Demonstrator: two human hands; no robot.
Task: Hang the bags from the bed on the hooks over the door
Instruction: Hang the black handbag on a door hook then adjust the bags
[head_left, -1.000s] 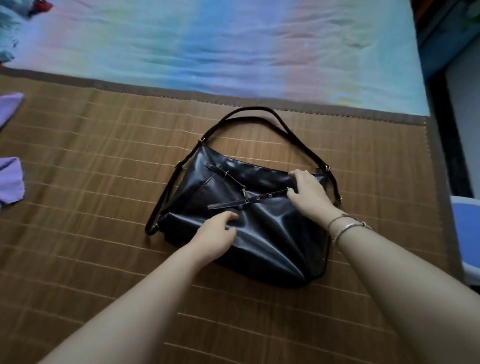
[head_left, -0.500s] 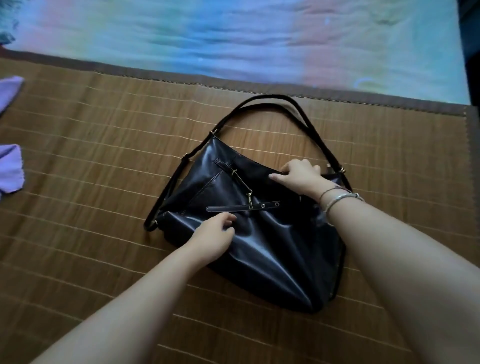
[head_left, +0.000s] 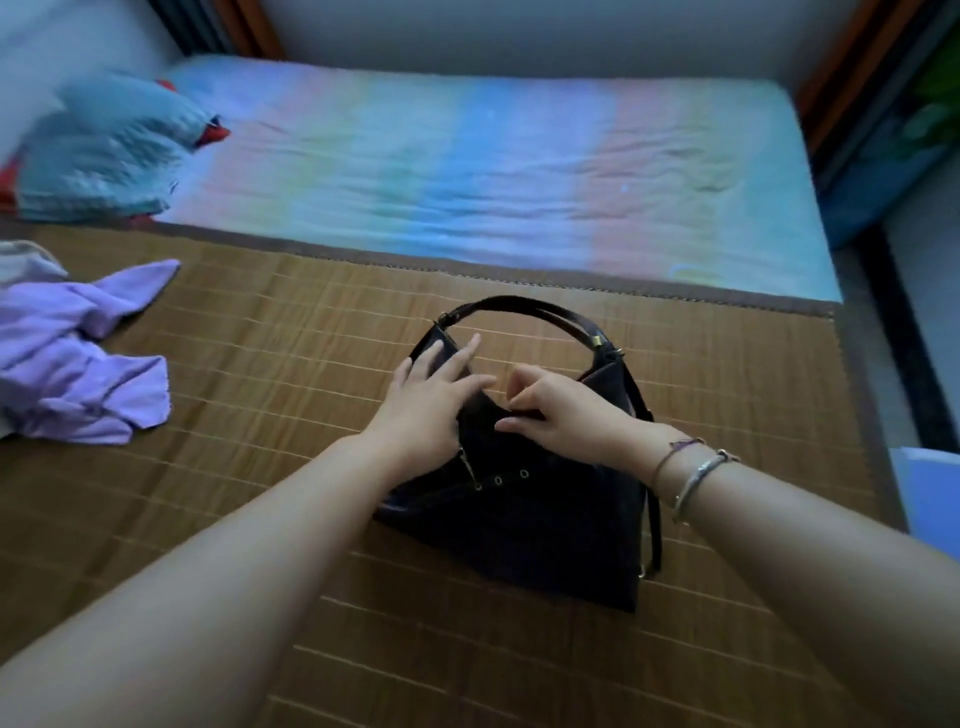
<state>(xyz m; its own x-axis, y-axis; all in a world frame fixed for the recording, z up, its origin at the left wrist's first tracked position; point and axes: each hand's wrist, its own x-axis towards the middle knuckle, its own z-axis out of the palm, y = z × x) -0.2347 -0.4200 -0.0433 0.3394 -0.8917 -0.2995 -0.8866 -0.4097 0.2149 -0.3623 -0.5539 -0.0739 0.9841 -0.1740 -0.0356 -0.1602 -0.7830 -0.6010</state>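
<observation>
Right now the black bag (head_left: 519, 499) sits on the woven mat (head_left: 270, 364) in the lower centre of the frame, mouth turned toward the top of the picture, and both hands are at its upper edge. The left hand (head_left: 431, 400) lies with fingers straight and spread against the bag's upper left corner, pressing rather than gripping. The right hand (head_left: 556, 410) has its fingers curled and looks to be pinching the rim of the opening, though the dim light makes the exact hold hard to read.

What matters is the strap (head_left: 524, 306): it arches just beyond both sets of fingertips, toward the top of the frame, running left to right across the mouth. The left hand's fingertips (head_left: 470, 345) come nearest it, close under the arch's left end. I'd guess a short forward reach catches it, ready for lifting. The purple cloth (head_left: 78, 364) lies well apart at the left edge.
</observation>
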